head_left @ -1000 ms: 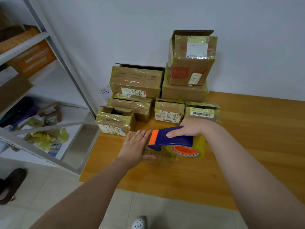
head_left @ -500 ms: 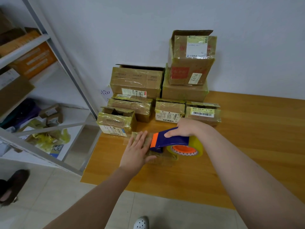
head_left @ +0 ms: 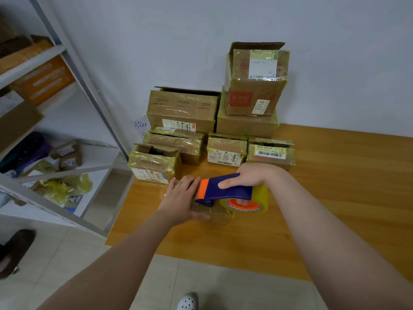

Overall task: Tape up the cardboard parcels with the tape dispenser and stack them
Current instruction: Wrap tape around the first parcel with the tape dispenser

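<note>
One small parcel (head_left: 215, 213) near the left edge of the table (head_left: 335, 209) lies under my flat, pressing left hand (head_left: 181, 198) while my right hand (head_left: 251, 175) grips the tape dispenser (head_left: 225, 190) on its top; taping looks under way, stacking not yet done, and several wrapped parcels (head_left: 183, 108) sit piled at the back edge.

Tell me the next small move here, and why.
Probably draw the tape dispenser rightward along the small parcel: the right hand grips it with its nose down on the parcel's top, while the left hand lies flat on the parcel, steadying it.
</note>
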